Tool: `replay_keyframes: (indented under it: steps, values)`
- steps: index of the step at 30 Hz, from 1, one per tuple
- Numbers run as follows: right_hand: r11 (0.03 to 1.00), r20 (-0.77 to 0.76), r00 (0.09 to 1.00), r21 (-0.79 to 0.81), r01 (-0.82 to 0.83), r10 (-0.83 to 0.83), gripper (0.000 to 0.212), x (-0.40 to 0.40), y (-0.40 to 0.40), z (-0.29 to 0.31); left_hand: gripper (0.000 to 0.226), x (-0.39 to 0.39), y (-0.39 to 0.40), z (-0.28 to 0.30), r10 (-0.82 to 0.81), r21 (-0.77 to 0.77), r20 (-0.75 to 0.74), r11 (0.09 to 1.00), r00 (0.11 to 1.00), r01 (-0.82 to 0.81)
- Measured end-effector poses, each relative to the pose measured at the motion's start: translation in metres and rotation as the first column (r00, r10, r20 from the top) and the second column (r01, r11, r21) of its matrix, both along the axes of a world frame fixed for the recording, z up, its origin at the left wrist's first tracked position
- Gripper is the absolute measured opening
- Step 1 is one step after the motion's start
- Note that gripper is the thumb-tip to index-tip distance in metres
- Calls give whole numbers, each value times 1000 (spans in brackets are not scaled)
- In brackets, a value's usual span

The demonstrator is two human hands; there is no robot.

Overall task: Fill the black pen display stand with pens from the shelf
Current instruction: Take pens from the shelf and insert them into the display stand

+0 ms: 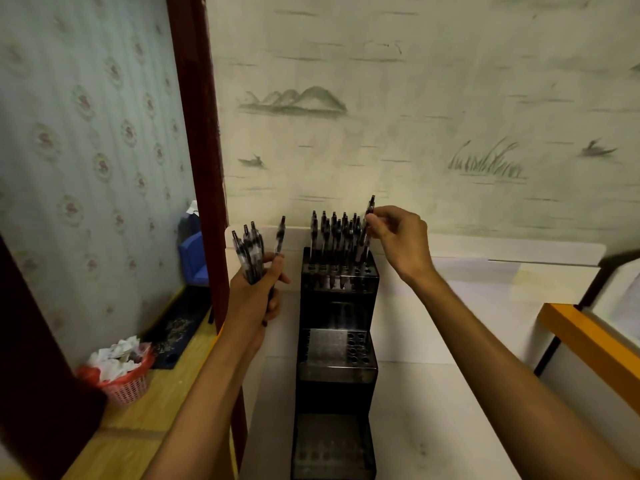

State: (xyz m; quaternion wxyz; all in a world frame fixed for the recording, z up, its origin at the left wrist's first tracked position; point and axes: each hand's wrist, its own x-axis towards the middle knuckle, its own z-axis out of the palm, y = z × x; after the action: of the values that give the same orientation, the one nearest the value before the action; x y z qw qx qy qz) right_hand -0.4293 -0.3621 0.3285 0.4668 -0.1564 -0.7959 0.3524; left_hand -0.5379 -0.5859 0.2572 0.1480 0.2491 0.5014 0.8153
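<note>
Two hands busy, both holding pens. My right hand (398, 237) pinches one slim black-and-clear plastic click pen (367, 223) between thumb and fingertips, near its upper end, with its tip angled down into the far right corner of the top tier of the black tiered plastic pen display stand (337, 341). My left hand (258, 292) is curled round a bundle of spare pens (250, 254) of the same kind, held upright just left of the stand, with one of them sticking up apart from the rest beside my thumb.

The stand sits on the white shelf surface (450, 375), its back against the wall with the ink-landscape wallpaper (381, 98). Its top tier already carries rows of upright pens (334, 233); the middle tier shows bare round holes on its right part, and the lowest tier looks unfilled, so I judge the job well short of halfway.

These pens should be light and stiff, with smooth barrels that could slip, so a fingertip pinch high on the barrel seems right for steering the tip into a hole. The bundle is the risk: loosely packed, one could slide out if my grip eases. Neighbouring pens stand close, so a careless entry could knock them askew.

Down to the left, a pink plastic basket of crumpled paper (121, 372) rests on a wooden floor.
</note>
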Motion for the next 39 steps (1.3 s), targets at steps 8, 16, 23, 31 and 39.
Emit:
replay_keyframes:
  steps: [8,16,23,31,39]
  values:
    - [975,212,974,221,33,-81,23,2,-1,-15,14,2,3,-2,-84,-19,116,996,990,87]
    - [967,293,948,250,53,-128,25,1,-1,-21,14,11,16,-7,-78,-86,105,993,991,87]
    - [988,221,969,138,76,-106,28,12,-11,-22,23,18,23,-4,-36,-127,47,991,998,42]
    - [825,-34,893,-368,-429,449,15,12,-38,-24,14,26,35,-7,-26,-153,31,988,999,31]
    - [728,-168,869,-485,-484,465,19,13,-36,-18,15,28,37,-1,-58,-154,58,986,997,66]
